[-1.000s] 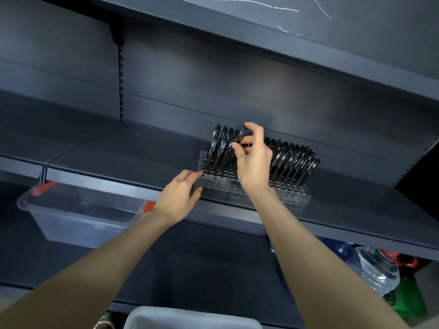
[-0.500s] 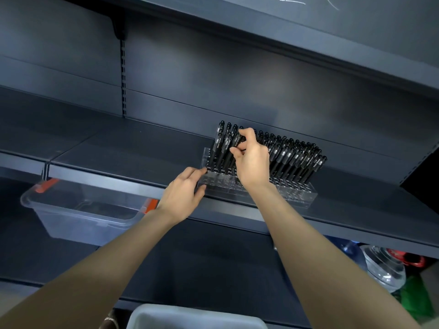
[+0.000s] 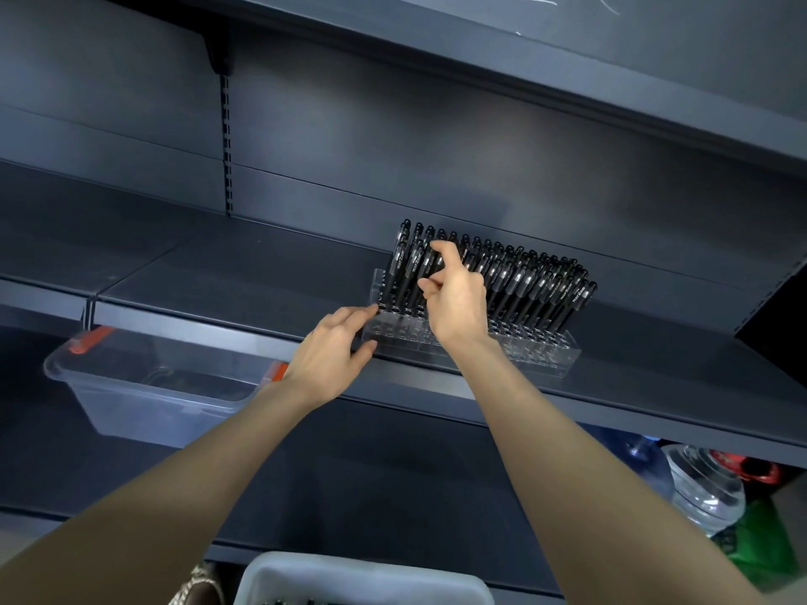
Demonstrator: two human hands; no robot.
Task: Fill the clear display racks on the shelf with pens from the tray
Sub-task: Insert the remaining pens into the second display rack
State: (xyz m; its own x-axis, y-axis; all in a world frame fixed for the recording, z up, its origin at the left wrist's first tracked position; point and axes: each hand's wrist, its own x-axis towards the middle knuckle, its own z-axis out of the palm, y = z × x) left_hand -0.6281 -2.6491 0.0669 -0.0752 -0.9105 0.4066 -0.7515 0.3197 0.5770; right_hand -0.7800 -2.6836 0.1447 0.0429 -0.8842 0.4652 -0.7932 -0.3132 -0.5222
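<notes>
Black pens [image 3: 524,290] line the clear rack [image 3: 537,351]; left hand [image 3: 327,355] flat against it, right hand [image 3: 458,303] pinching one.

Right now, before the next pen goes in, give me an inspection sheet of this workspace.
Surface: dark shelf, carrying the rack near its front edge.
Job's things: clear display rack, back rows filled with black pens, front holes look empty; tray below, cut off by the picture's bottom edge.
Clutter: clear bin with orange clips under the shelf, left; water bottles lower right.
Grippers: left hand, straight fingers touching the rack's left end; right hand, fingers among the leftmost pens, grip unclear.
Cables: nothing seen.
Surroundings: upper shelf overhead.
</notes>
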